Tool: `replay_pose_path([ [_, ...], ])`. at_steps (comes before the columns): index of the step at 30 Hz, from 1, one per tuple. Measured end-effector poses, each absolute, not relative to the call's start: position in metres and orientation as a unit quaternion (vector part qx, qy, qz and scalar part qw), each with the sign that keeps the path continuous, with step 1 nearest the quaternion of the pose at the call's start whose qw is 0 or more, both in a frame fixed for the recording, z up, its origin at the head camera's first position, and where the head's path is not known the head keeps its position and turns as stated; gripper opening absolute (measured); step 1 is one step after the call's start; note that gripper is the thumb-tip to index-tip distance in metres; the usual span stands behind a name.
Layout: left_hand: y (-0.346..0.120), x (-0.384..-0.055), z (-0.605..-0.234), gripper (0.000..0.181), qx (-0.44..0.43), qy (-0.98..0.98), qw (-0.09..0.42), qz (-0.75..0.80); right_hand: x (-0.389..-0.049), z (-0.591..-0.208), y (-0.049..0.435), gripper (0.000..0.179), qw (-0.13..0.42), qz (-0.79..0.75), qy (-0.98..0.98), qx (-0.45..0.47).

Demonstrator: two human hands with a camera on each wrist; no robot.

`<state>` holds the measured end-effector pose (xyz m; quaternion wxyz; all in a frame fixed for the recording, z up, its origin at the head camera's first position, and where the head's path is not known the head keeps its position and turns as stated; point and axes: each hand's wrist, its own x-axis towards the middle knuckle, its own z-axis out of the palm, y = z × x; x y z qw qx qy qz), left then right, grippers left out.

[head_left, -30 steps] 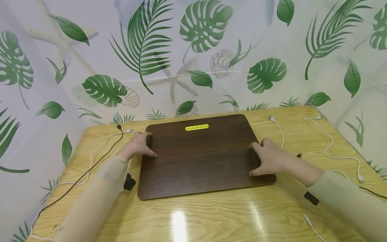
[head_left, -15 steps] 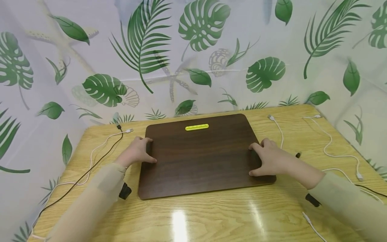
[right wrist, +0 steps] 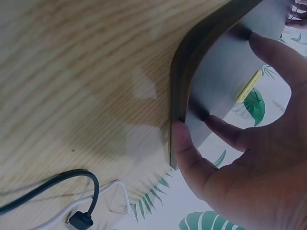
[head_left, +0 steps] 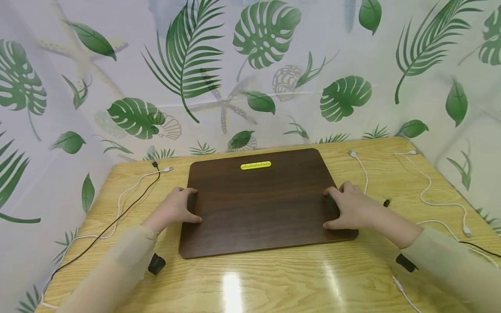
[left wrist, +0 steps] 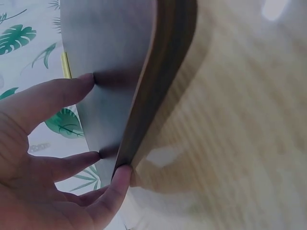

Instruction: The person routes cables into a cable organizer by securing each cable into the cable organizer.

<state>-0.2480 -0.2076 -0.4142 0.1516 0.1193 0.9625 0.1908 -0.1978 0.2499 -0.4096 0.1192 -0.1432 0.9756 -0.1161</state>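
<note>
A dark brown wooden board [head_left: 258, 208] with rounded corners lies on the table. On its far part sits a slim yellow strip [head_left: 256, 165] with small notches, like a cable holder. My left hand [head_left: 177, 208] is at the board's left edge; in the left wrist view the thumb and one fingertip touch the top, while another finger [left wrist: 117, 191] rests against the side edge. At the right edge, my right hand [head_left: 350, 208] touches the board in the same way, thumb and a fingertip on top and one finger [right wrist: 187, 148] along the side.
A white cable [head_left: 118, 204] and a black cable [head_left: 135, 202] run along the left of the wooden table [head_left: 289, 278]. Several more cables lie on the right, among them a white one [head_left: 426, 184]. A leaf-patterned cloth [head_left: 289, 117] hangs behind.
My left hand has slid along the board's left edge toward me. The right hand and the board stay almost where they were; the whole view shifts slightly.
</note>
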Motion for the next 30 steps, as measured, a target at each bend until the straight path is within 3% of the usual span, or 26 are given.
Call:
replay_pose_path([
  [30,-0.206,-0.236,-0.415,0.092,0.125,0.962,0.133,0.203,-0.192,-0.406,0.248,0.086,0.101,-0.110,0.975,-0.164],
])
